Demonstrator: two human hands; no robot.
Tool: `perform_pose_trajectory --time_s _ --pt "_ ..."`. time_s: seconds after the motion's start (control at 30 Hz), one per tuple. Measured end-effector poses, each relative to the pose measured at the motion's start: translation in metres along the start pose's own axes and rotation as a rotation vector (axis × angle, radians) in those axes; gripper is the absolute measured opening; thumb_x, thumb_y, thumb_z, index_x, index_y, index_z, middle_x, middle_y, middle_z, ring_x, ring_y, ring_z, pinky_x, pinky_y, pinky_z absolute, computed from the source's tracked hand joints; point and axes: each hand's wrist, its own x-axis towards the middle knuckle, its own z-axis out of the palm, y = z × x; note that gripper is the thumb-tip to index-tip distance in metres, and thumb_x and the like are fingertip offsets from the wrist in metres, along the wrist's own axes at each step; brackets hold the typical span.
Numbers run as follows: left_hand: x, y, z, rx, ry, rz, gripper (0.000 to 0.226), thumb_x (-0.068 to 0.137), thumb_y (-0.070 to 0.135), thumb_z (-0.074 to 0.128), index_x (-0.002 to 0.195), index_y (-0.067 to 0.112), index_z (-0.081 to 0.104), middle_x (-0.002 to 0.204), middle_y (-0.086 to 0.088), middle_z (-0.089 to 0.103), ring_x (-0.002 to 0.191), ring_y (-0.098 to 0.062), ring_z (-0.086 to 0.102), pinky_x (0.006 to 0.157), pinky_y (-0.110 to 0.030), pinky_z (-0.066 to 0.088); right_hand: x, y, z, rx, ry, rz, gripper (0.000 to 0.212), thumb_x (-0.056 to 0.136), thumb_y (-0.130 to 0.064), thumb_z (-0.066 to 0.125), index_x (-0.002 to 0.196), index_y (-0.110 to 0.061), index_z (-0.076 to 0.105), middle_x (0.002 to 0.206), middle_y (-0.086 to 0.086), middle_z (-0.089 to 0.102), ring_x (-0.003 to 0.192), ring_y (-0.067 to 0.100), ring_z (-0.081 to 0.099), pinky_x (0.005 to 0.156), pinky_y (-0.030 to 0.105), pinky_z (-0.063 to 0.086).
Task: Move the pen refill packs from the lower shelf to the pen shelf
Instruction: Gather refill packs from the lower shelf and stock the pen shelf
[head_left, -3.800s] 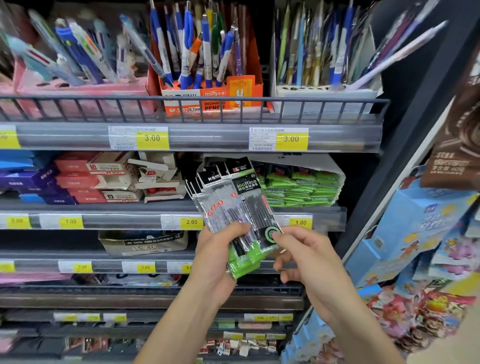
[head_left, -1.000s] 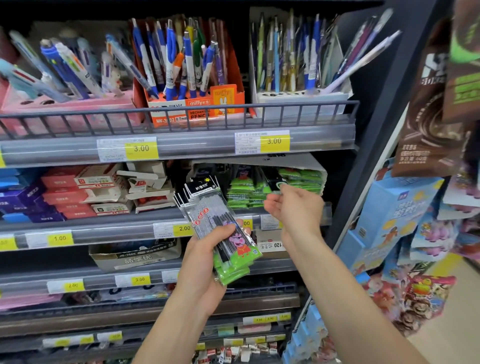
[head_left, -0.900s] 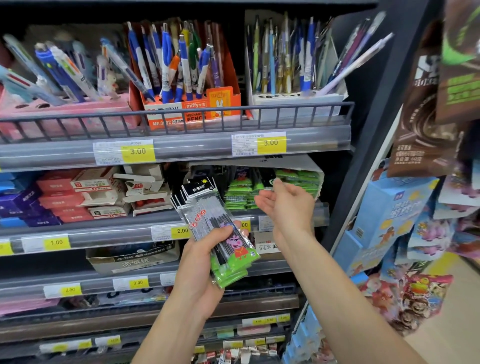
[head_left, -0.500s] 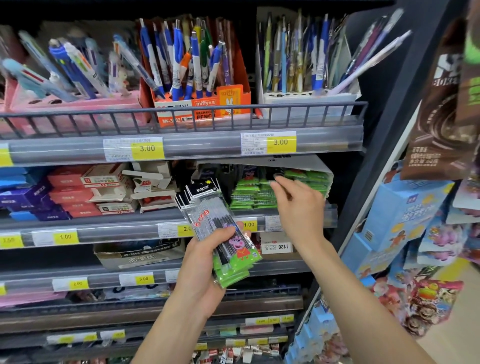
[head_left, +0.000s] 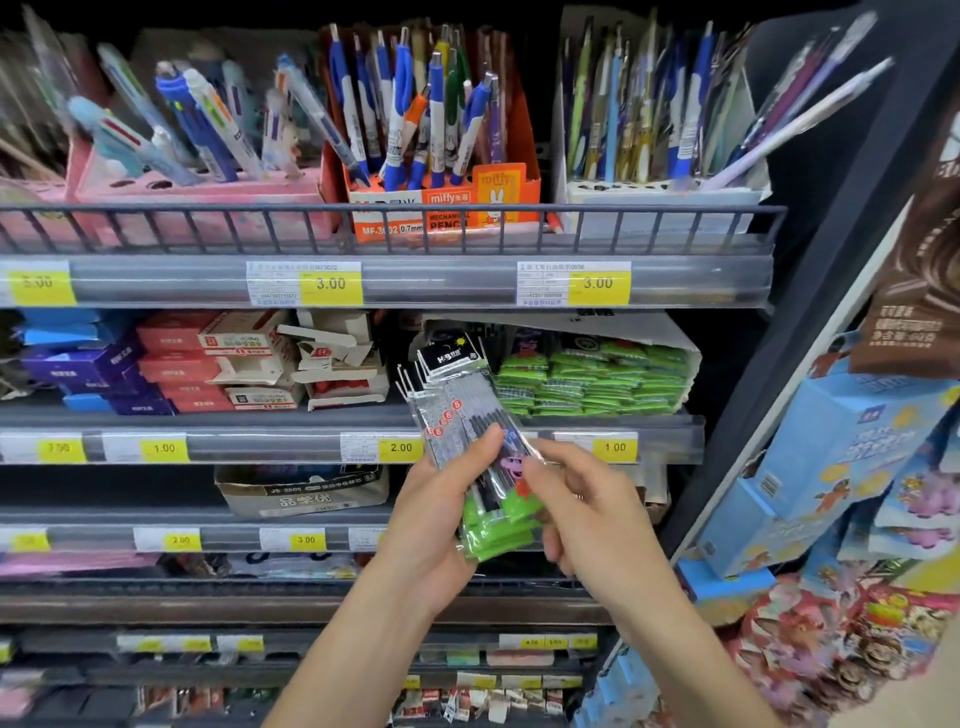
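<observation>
Holding: a fanned stack of pen refill packs, clear sleeves with black header cards and green bottoms, tilted up and to the left in front of the shelving.
Left hand: wrapped round the lower part of the stack from the left, thumb laid across the front of the top pack.
Right hand: at the stack's right edge, fingertips pinching the top pack just beside the left thumb.
Pen shelf: topmost tier, well above the stack, with a wire front rail and yellow 3.00 price tags.
Orange Miffy box: centre of that tier, mechanical pencils standing upright in it.
Pink display tray: left of the orange box, multicolour pens leaning in its holes.
White display box: right of the orange box, slim pens leaning.
Green packets: stacked in an open white carton on the tier behind the held packs.
Red and purple cartons: same tier, to the left.
</observation>
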Motion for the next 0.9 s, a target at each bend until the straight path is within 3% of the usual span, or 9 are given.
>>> perform_pose_trajectory --time_s 0.07,0.2,0.33,0.5,0.67,0.8,0.9 --pt "0.002 -0.001 -0.001 -0.005 0.03 0.0 0.046 0.091 0.032 0.078 0.126 0.003 0.072 0.124 -0.028 0.073 0.115 -0.047 0.071 0.096 -0.059 0.059 -0.007 -0.002 0.005 0.044 0.006 0.037 0.014 0.098 -0.036 0.064 0.108 -0.044 0.069 0.067 -0.001 0.057 0.046 0.014 0.05 0.042 0.024 0.038" --pt "0.003 -0.003 -0.006 -0.02 0.009 -0.032 0.024 0.094 0.02 0.062 0.099 0.01 0.082 0.107 -0.022 0.077 0.089 -0.034 0.075 0.077 -0.045 0.063 -0.009 -0.008 0.006 0.044 0.067 0.077 0.013 0.098 -0.033 0.064 0.105 -0.041 0.072 0.06 0.001 0.05 0.046 0.016 0.049 0.042 0.026 0.037" --pt "0.002 -0.002 -0.009 0.041 0.064 0.029 0.033 0.092 0.006 0.07 0.125 0.001 0.068 0.113 -0.026 0.077 0.088 -0.037 0.077 0.066 -0.043 0.063 -0.012 -0.009 0.003 0.171 0.058 0.197 0.018 0.099 -0.031 0.063 0.088 -0.031 0.077 0.056 -0.002 0.051 0.047 0.018 0.048 0.04 0.026 0.036" --pt "-0.002 0.001 -0.014 0.017 0.066 0.079 0.043 0.085 0.012 0.079 0.126 0.002 0.07 0.114 -0.024 0.078 0.092 -0.038 0.079 0.068 -0.044 0.065 -0.009 -0.017 0.002 0.322 -0.018 0.341 0.029 0.098 -0.024 0.065 0.071 -0.028 0.076 0.06 0.001 0.048 0.047 0.015 0.045 0.039 0.024 0.032" --pt "-0.004 0.011 -0.02 0.013 0.072 0.071 0.055 0.069 0.023 0.087 0.119 0.003 0.075 0.112 -0.021 0.08 0.094 -0.034 0.079 0.069 -0.041 0.064 0.012 -0.03 0.001 0.344 0.056 0.353 0.014 0.097 -0.022 0.062 0.087 -0.013 0.066 0.056 0.002 0.052 0.044 0.016 0.047 0.035 0.023 0.032" --pt "-0.004 0.016 -0.027 0.004 0.047 0.062 0.042 0.067 0.02 0.089 0.107 0.009 0.082 0.106 -0.019 0.081 0.093 -0.027 0.081 0.065 -0.038 0.064 0.038 -0.042 0.002 0.32 0.134 0.35 0.01 0.097 -0.018 0.058 0.101 -0.01 0.061 0.057 0.008 0.061 0.041 0.017 0.05 0.036 0.024 0.036" --pt "-0.004 0.017 -0.028 -0.025 0.038 0.047 0.048 0.067 0.018 0.089 0.112 0.007 0.079 0.106 -0.017 0.081 0.095 -0.026 0.081 0.064 -0.036 0.063 0.059 -0.046 0.006 0.346 0.209 0.352 0.009 0.098 -0.016 0.057 0.103 -0.01 0.06 0.055 0.005 0.061 0.042 0.013 0.051 0.039 0.023 0.04"
